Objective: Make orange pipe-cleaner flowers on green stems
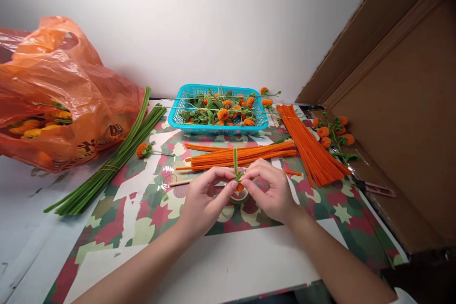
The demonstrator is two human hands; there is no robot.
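Note:
Between my two hands is a small orange pipe-cleaner pumpkin (240,187) with a green pipe cleaner (235,161) standing up from its top. My left hand (210,195) pinches it from the left with thumb and forefinger. From the right, the thumb and fingertips of my right hand (268,189) close on the green part. Just below the piece, partly covered, a round roll of tape (242,198) lies on the table. Behind my hands is a bundle of orange pipe cleaners (245,156). A thin wooden stick (180,183) lies beside my left hand.
A blue basket (218,130) of finished orange-and-green pieces stands at the back. Left are an orange plastic bag (71,85), green pipe cleaners (110,166) and one loose pumpkin (141,150). Right are more orange pipe cleaners (309,147), stemmed pumpkins (335,133) and a cardboard wall (399,104).

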